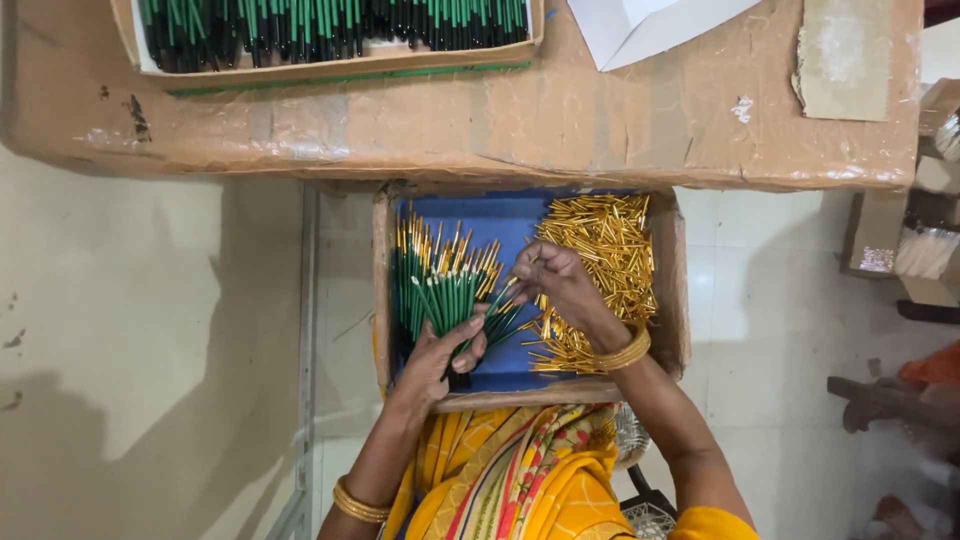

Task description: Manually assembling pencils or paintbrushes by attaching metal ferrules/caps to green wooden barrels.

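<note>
– What's the left hand (437, 352) doing?

– Clenched round a fanned bundle of thin green pencil-like sticks with gold metal caps (440, 282). Fingers wrap the lower ends; the capped tips spread up and away from the person. The bundle sits over the left half of a shallow brown cardboard tray with a blue lining (668, 300), which rests on the lap.

– And the right hand (556, 284)?

– Fingers pinched together at the right edge of the fan, just beside the upper sticks. Something small seems held at the fingertips – too small to name. The hand hovers over the line where the sticks meet a loose heap of short gold metal tubes (600, 262), which fills the right half of the same tray.

– Hands touching?

– Near, not touching; the bundle lies between them.

– Anything worn?

– Gold bangles on both wrists, a yellow patterned garment (520, 470) below the tray.

– Beyond the tray?

– A large worn brown cardboard surface (500, 120) runs across the top of the view, its near edge touching the tray's far wall. On it, at upper left, a flat cardboard box packed with green and black sticks laid side by side (330, 28). To the right of that, a white folded sheet (640, 25) – half out of view. Pale tiled floor (150, 330) to the left.
</note>
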